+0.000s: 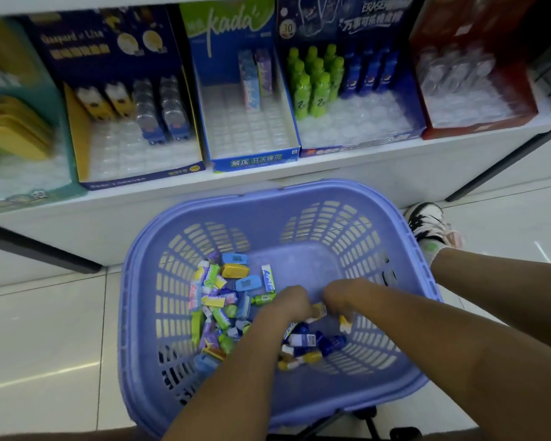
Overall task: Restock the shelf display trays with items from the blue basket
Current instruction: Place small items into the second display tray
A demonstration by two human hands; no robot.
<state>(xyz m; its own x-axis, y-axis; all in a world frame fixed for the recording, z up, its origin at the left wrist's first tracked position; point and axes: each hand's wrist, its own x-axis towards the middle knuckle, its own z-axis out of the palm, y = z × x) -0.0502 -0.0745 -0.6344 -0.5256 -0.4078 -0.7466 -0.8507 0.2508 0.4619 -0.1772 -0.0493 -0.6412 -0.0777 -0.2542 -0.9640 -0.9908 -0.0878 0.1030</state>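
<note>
Nearest the camera, both forearms reach down into the blue basket (147, 281), which sits on the tiled floor (45, 329) at about 6 o'clock. The left hand (288, 302) is curled palm down, its fingers hidden beneath it, so I cannot tell whether it grips anything. The right hand (337, 296) is also curled; a small yellow-and-white item (345, 324) shows just under it at 5 o'clock, but whether it is held is unclear. Between the two hands a yellowish piece is partly covered.

A heap of small mixed items (218, 300) lies in the basket at 9 o'clock from the hands, and dark blue pieces (312, 340) lie just below them. Motion blur softens all of it.

At 2 o'clock a sneaker (425, 221) stands beside the basket rim.

Farther off, at 12 o'clock, the white shelf (268, 176) carries the display trays. The blue Kada tray (255, 159) holds two upright packs at its back. To its right, the green bottles (312, 81) stand in a neighbouring tray. The left and right trays are cut off by the frame edges and blurred.
</note>
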